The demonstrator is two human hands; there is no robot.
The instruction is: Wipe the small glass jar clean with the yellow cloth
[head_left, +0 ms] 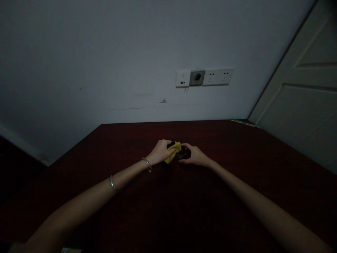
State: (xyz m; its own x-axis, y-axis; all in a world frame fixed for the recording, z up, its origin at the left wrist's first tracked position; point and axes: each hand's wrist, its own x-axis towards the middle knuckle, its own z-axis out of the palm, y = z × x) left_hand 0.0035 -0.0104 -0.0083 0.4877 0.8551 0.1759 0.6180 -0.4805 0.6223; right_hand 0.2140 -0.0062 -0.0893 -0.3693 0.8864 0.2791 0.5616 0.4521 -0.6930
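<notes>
My left hand (161, 152) is closed around a yellow cloth (174, 151) and presses it against a small dark object (183, 153) on the dark red table (237, 168). My right hand (196, 156) grips that dark object from the right side, fingers curled round it. The object is too dim to name; it looks round and black. Two silver bracelets sit on my left forearm.
A white wall rises behind the table, with a row of sockets and a switch (204, 77) above the hands. A white panelled door (305, 95) stands at the right. A thin green-white strip (244, 123) lies at the table's far right corner.
</notes>
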